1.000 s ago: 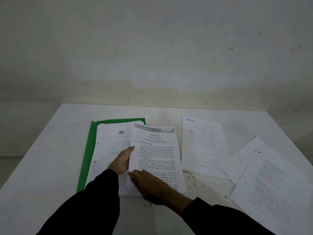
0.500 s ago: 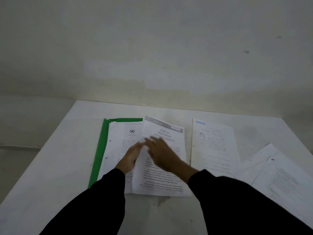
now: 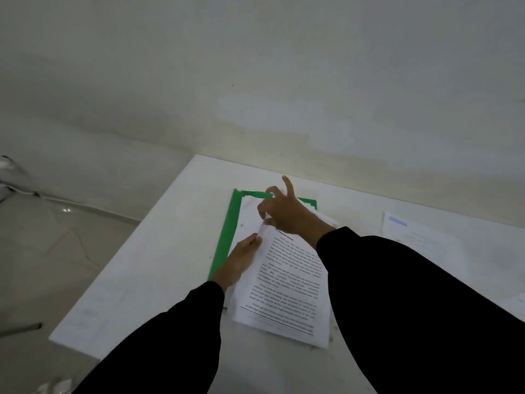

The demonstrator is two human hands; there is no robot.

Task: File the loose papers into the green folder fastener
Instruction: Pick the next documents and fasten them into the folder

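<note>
The green folder (image 3: 227, 237) lies open on the white table (image 3: 136, 285), with a white filed sheet (image 3: 248, 214) showing inside it. A printed text page (image 3: 287, 285) lies slanted over the folder, and its upper left edge curls upward. My left hand (image 3: 240, 261) holds that page's left edge with its fingertips. My right hand (image 3: 284, 213) reaches over the top of the page, pinching the raised upper left edge with thumb and curled fingers while one finger points straight up. The folder's fastener is hidden.
Another loose sheet (image 3: 414, 234) with a blue header lies to the right on the table. The table's left edge drops to a tiled floor (image 3: 56, 251). A pale wall (image 3: 284, 81) stands right behind the table. My dark sleeves cover the near right part.
My right hand slid from the page's lower edge up to its top left edge. The view swung left, so the loose sheets at the right mostly left the frame.
</note>
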